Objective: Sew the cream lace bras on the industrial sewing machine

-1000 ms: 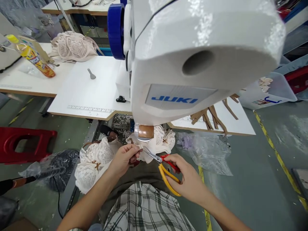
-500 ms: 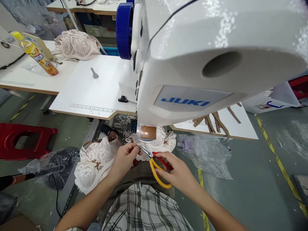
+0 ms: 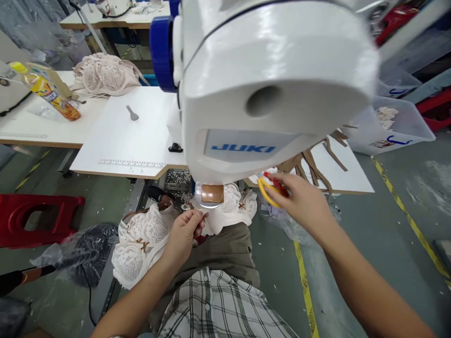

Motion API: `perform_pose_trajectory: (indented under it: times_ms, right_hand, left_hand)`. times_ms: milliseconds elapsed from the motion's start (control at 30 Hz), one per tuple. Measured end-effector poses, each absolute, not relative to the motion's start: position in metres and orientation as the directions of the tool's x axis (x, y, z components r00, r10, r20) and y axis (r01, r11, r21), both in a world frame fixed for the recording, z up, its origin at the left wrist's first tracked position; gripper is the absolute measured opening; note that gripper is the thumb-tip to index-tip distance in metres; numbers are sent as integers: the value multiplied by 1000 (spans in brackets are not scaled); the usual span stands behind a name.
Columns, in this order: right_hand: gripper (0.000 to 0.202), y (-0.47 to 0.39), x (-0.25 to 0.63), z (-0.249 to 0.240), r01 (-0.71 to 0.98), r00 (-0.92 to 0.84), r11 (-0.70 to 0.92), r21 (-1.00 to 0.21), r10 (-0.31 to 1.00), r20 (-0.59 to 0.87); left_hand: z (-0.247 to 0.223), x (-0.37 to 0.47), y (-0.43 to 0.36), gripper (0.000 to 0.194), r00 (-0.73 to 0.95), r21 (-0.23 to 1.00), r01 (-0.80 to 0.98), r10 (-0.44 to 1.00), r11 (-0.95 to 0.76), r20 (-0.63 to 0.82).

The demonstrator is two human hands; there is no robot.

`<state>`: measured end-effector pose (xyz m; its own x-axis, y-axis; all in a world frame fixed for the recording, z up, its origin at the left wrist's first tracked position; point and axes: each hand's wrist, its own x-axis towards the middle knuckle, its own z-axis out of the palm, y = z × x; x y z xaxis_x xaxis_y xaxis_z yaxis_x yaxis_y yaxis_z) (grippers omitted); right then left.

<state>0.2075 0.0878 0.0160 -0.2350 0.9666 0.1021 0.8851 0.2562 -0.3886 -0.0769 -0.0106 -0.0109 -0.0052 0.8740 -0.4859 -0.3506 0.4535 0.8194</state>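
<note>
My left hand (image 3: pixel 186 231) is closed in a pinch beside the machine's lower end; whatever lies between its fingertips is too small to make out. White lace bras lie on both sides of it, one (image 3: pixel 141 241) at the left and another (image 3: pixel 230 211) behind the machine's lower end. In my right hand (image 3: pixel 299 197) are scissors (image 3: pixel 267 190) with yellow and red handles, at the front edge of the right table part. Their blades are mostly hidden by the white JUKI sewing machine (image 3: pixel 243 105). Brown strips (image 3: pixel 310 164) lie just behind that hand.
On the left table (image 3: pixel 141 126) are a drink bottle (image 3: pixel 51 96), a pile of beige bras (image 3: pixel 105 72) and a small grey tool (image 3: pixel 132 112). A red stool (image 3: pixel 66 206) stands at the left, a plastic bin (image 3: pixel 398 126) at the right.
My right hand has moved right and away from my left hand, carrying the scissors to the table edge. My left hand stays nearly in place. The view has shifted, showing more of the bin.
</note>
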Motion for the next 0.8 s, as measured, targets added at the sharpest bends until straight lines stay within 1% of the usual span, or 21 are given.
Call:
perform_pose_trajectory:
  times_ms: [67,100,167,200,233,267,300,333,367,400,467,500,533,567,600,633,667,700,733,767,800]
  right_hand:
    - [38,107,204,26,898,-273,340,-279,928,252]
    - [38,108,197,29,892,-289,374,-255,904,314]
    - [39,93,176,29,828,-379,493,-266,843,381]
    - [38,80,163,25,752,-483,594,-286,791,374]
    - [34,66,151,19,633,-622,711,-307,703,344]
    - [27,53,140,11,517,-736,787,-336,609,296]
    - [22,44,132,4,433,-806,823,-368,536,251]
    - [21,38,127,-4,390,-842,834,-391,495,215]
    - [22,35,125,-10,401,-842,820,-408,505,190]
    - [23,36,126,-15,453,-808,783,-427,562,174]
    - [21,43,134,-19,593,-648,619,-515,746,152]
    - [20,46,138,-19,637,-527,486,-598,841,122]
    - [19,49,141,-17,632,-397,327,-702,915,69]
    - [22,49,141,-14,562,-288,162,-811,957,-8]
    - [26,47,139,-10,430,-224,4,-903,969,-102]
    - [30,43,134,-6,256,-207,-155,-954,955,-211]
    - [33,37,128,-1,68,-233,-308,-949,920,-315]
    - [35,30,122,4,-104,-289,-440,-892,871,-396]
    - [37,23,115,10,-234,-361,-544,-806,818,-447]
    - [39,17,110,16,-318,-428,-616,-720,771,-471]
    - [40,11,106,23,-366,-489,-661,-655,735,-469]
  left_hand:
    - [-4,-78,-9,33,64,796,-356,862,490,-502]
    - [0,-79,-8,31,111,783,-349,852,515,-511]
    - [8,-81,-6,29,229,756,-303,814,581,-534]
    - [13,-81,-5,28,296,743,-261,784,616,-546]
    - [16,-81,-4,27,361,736,-203,748,646,-557]
    - [19,-82,-3,27,421,735,-127,707,666,-568]
    - [22,-82,-3,27,460,747,-40,676,664,-576]
    - [22,-83,-4,28,458,781,55,679,622,-574]
    - [21,-84,-6,29,401,827,147,732,542,-551]
    - [17,-85,-9,30,291,869,234,822,435,-490]
    - [4,-87,-18,32,20,905,356,967,232,-256]
    - [-5,-85,-24,36,-66,917,356,984,180,-167]
    - [-14,-82,-29,43,-73,941,288,984,178,-164]
    - [-23,-76,-35,55,12,962,144,972,232,-236]
    - [-31,-69,-40,71,165,945,-39,935,326,-315]
    - [-36,-60,-44,87,317,878,-215,881,429,-352]
    - [-39,-51,-48,97,420,790,-362,843,495,-336]
    - [-39,-43,-51,102,467,711,-478,835,516,-292]
    - [-37,-35,-55,102,455,667,-568,859,483,-235]
    - [-34,-30,-60,99,404,663,-623,897,415,-181]
    - [-30,-26,-65,96,346,699,-628,927,342,-143]
